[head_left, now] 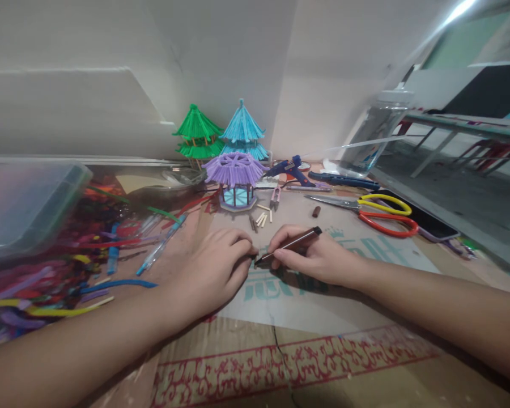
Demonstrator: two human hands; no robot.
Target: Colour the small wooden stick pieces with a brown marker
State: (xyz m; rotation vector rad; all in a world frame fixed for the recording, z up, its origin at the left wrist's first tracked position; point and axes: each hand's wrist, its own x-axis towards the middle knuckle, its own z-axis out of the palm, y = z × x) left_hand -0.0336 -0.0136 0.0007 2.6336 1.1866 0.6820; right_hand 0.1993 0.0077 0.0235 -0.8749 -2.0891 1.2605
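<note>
In my right hand [312, 255] is a brown marker [295, 242], its tip pointing down and left toward my left fingertips. My left hand [225, 260] is closed, with fingers curled at the marker's tip; whatever they pinch is too small to make out. Both hands rest over a white printed sheet [365, 306]. Beyond them stands a small pavilion [238, 181] with a purple roof and blue floor. Short pale sticks [262, 219] and dark brown ones [254, 223] lie in front of it. A brown cap [317, 211] lies to their right.
Green [198, 133] and blue [243, 130] tiered roofs stand behind. Rightward are a glue gun [293, 169], scissors [365, 211], a cutter [344, 180], a phone [425, 218] and a clear container [376, 133]. Leftward are colourful strips [34, 289], a pen [161, 245] and a plastic box [34, 204].
</note>
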